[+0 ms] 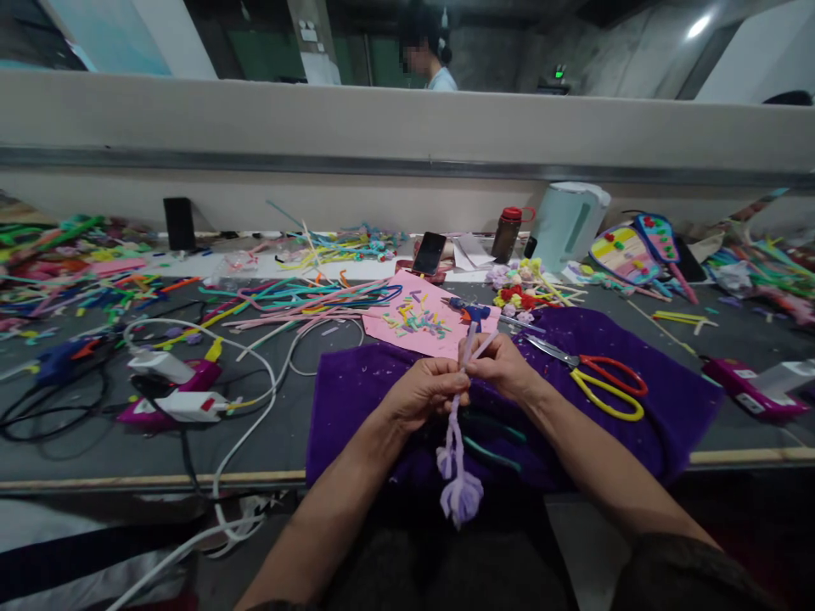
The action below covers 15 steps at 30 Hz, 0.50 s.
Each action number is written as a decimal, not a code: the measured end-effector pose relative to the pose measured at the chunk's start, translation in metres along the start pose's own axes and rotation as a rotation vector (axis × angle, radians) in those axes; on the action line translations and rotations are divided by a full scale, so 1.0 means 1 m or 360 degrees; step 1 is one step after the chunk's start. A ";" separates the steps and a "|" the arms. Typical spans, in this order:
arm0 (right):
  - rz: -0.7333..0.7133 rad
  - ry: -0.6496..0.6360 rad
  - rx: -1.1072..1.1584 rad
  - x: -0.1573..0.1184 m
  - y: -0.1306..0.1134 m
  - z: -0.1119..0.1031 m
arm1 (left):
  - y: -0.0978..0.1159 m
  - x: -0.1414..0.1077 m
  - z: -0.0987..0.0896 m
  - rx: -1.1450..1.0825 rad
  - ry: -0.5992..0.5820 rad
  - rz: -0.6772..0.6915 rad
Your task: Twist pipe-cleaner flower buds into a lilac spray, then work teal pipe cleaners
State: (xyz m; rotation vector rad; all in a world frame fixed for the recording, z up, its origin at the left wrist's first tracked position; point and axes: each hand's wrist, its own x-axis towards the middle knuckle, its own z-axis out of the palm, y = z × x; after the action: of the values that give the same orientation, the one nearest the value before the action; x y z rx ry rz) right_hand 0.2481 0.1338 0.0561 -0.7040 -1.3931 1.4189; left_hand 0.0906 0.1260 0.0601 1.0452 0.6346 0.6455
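Observation:
Between my two hands hangs a lilac pipe-cleaner flower (462, 498), its bloom downward and its stems twisted together. My left hand (428, 392) pinches the stems from the left. My right hand (500, 363) closes on the upper stem ends, which stick up past the fingertips. Both hands are over a purple cloth (362, 386). Just below them on the cloth lie green-handled pliers (493, 454), partly hidden. Scissors (608, 386) with red and yellow handles rest to the right. Beyond my hands is a blue glue gun (472, 312) by a pink sheet (388, 329) bearing cut pieces.
Power strips (182, 395) and a white cable (273, 395) spread over the left side, near another glue gun (60, 361). At the back stand a kettle (569, 225), a brown bottle (508, 233) and a phone (430, 252). A person (439, 76) is behind the partition.

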 end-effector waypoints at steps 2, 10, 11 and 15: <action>-0.0012 0.0094 -0.0056 0.002 0.000 0.001 | 0.002 0.000 0.001 0.0112 0.0152 0.0116; 0.0012 0.0121 -0.0228 0.005 -0.004 -0.006 | 0.006 -0.003 0.006 0.0334 0.0451 0.0337; 0.0029 0.0105 -0.0204 0.005 -0.004 -0.007 | 0.006 -0.004 0.007 0.0345 0.0449 0.0350; 0.0058 0.0087 -0.0073 0.007 0.000 -0.007 | 0.007 -0.004 0.007 0.0322 0.0392 0.0350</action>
State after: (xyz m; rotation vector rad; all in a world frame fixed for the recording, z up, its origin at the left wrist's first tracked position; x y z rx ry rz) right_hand 0.2520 0.1424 0.0569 -0.7958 -1.3802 1.3900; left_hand 0.0916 0.1216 0.0692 1.2458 0.8180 0.9260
